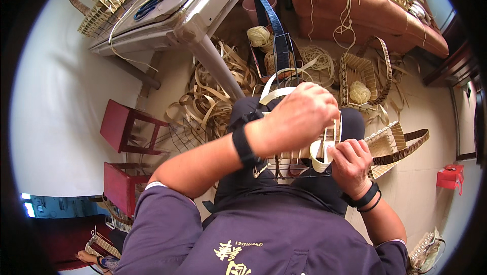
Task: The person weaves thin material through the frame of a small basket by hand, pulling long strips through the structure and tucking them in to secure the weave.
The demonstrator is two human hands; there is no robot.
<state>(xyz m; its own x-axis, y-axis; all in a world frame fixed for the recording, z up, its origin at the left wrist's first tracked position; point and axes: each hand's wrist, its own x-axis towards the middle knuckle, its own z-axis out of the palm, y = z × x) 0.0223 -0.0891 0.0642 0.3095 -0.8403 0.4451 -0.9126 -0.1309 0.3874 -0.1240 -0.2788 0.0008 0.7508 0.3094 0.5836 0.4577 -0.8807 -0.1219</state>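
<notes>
On my lap rests a half-woven basket (290, 154), a dark wire frame with cream strips across it. Above its far right side is my left hand (306, 117), closed with knuckles up; what its fingers hold is hidden. At the basket's right edge my right hand (353, 162) is closed, its thumb and fingers pinching a cream flat strip (318, 163). The strip bends in a loop beside the thumb. A wider pale band (276, 95) curves up beyond my left wrist.
A table (195, 26) with blue-handled scissors (147, 7) stands at far left. Tan strips (205, 92) are heaped on the floor. Finished-looking baskets (359, 79) lie at right, near a red-brown sofa (355, 19). Red stools (122, 125) stand left. Another person's hand (83, 256) shows lower left.
</notes>
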